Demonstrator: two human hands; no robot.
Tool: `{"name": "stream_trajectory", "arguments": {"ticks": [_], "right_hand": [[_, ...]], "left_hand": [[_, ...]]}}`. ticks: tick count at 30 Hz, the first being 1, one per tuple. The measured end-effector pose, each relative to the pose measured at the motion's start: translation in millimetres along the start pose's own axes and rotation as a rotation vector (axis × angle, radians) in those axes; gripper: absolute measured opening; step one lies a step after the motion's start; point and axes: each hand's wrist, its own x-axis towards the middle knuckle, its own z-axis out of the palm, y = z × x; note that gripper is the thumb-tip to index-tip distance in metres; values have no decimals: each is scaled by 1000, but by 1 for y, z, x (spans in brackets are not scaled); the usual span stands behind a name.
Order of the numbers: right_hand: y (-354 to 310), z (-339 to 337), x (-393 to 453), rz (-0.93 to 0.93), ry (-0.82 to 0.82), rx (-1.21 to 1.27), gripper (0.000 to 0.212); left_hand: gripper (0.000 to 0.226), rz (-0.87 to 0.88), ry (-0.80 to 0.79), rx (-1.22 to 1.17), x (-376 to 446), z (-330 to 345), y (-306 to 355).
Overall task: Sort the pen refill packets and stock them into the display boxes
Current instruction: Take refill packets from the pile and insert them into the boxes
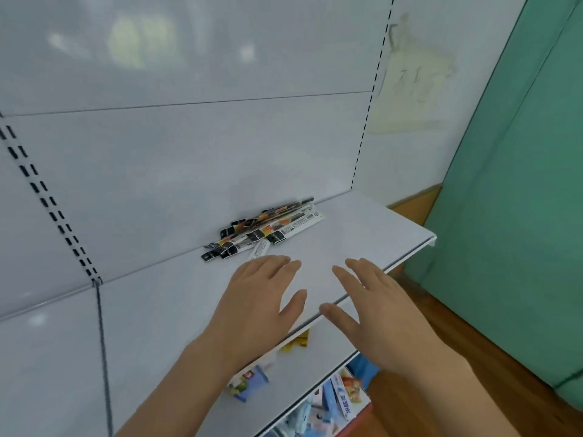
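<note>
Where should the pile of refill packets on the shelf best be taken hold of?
Grip the pile of refill packets across its near, lower-left ends, coming from the front. The packets lie flat and long against the back panel, so only that side looks open; the left hand is nearest.

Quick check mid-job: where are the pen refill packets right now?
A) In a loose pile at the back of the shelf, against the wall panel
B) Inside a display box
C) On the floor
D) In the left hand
A: the pen refill packets lie in a loose pile at the back of the shelf, while the left hand and right hand hover open and hold nothing.
</note>
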Motion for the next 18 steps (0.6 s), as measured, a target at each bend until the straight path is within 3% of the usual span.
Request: {"name": "stream_trajectory", "arguments": {"ticks": [5,9,18], "right_hand": [[73,0,41,-126,-33,4,79],[113,1,76,-225,-47,20,93],[127,15,159,-395,-98,54,93]], "left_hand": [[57,-106,-2,57,43,34,41],[55,-191,13,106,66,48,63],[60,-408,24,148,97,66,39]]}}
